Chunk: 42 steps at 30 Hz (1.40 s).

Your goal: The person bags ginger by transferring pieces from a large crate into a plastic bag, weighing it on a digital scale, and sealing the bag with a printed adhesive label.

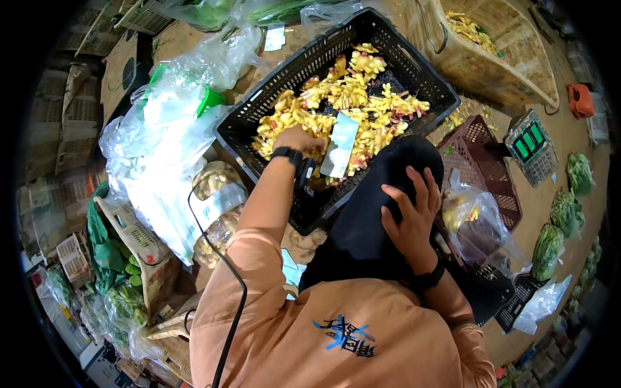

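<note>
My left hand (298, 139) reaches into a black plastic crate (252, 104) and touches pieces of young ginger (349, 92) with pinkish stem ends. Its fingertips are partly hidden, so whether they grip a piece cannot be told. A pale printed paper slip (341, 145) lies on the ginger just right of that hand. Spread over my dark-trousered knee (407, 155), my right hand (412, 218) rests with its fingers apart and nothing in it. Both wrists carry black bands.
Clear plastic bags (165, 121) crowd the left, beside bagged produce (218, 218). A dirty cream crate (495, 63) holds more ginger at upper right. Below it are a maroon crate (480, 150) and a digital scale (531, 145). Wrapped green vegetables (548, 247) line the right side.
</note>
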Each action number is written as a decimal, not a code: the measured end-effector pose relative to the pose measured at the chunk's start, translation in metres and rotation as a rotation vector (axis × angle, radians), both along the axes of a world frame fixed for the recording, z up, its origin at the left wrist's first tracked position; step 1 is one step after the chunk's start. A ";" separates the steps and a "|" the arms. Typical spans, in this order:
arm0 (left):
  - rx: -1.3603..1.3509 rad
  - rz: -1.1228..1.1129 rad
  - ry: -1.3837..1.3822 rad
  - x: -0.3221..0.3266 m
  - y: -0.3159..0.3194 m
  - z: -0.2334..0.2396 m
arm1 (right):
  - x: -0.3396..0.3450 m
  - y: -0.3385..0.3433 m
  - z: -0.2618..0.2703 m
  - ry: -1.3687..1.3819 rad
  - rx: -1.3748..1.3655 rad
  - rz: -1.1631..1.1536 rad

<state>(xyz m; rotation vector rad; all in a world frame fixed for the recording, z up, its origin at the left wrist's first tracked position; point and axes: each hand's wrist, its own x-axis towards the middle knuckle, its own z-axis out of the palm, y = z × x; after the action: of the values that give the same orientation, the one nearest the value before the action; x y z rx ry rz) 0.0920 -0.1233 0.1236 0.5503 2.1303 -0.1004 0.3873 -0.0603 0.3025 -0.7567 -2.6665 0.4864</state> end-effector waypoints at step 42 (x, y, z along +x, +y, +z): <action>1.178 0.914 -0.782 -0.003 -0.055 0.120 | 0.377 0.103 -0.013 -0.601 0.212 -1.388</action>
<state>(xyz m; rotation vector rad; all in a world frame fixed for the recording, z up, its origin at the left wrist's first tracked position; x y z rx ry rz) 0.0889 -0.1788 0.2435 0.1200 1.2792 1.6526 0.7641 0.0427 0.2890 -2.5509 -1.7936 -0.4441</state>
